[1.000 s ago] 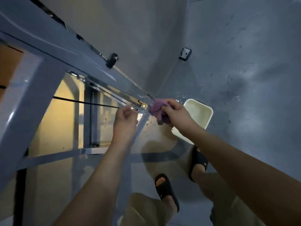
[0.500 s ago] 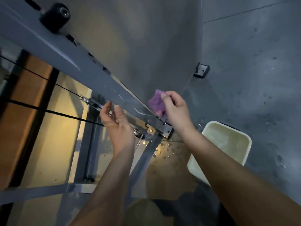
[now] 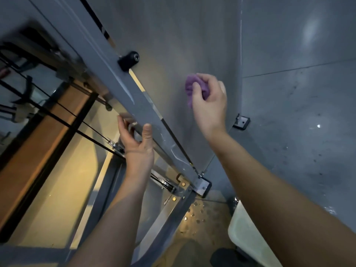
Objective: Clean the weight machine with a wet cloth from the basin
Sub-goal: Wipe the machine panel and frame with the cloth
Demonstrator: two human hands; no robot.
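Note:
The weight machine's grey steel frame beam point(image 3: 123, 89) runs diagonally from upper left to a bolted foot bracket point(image 3: 202, 186) low in the middle. My left hand point(image 3: 137, 143) holds the beam's lower edge, thumb on its face and fingers behind it. My right hand point(image 3: 209, 105) grips a bunched purple cloth point(image 3: 190, 87) against the grey shroud panel point(image 3: 173, 45) to the right of the beam. The cream basin point(image 3: 248, 236) shows at the bottom right, partly hidden by my right forearm.
Black cables point(image 3: 63, 120) and a pulley point(image 3: 167, 185) cross behind the beam on the left. A black knob point(image 3: 128, 60) sticks out of the beam higher up. Another floor bracket point(image 3: 241, 122) holds the panel's right edge. Water drops dot the grey floor point(image 3: 300, 151).
My right hand has carried the cloth up and to the right, off the beam's lower end onto the panel. My left hand slid higher along the beam. The view tilted upward, pushing the basin lower.

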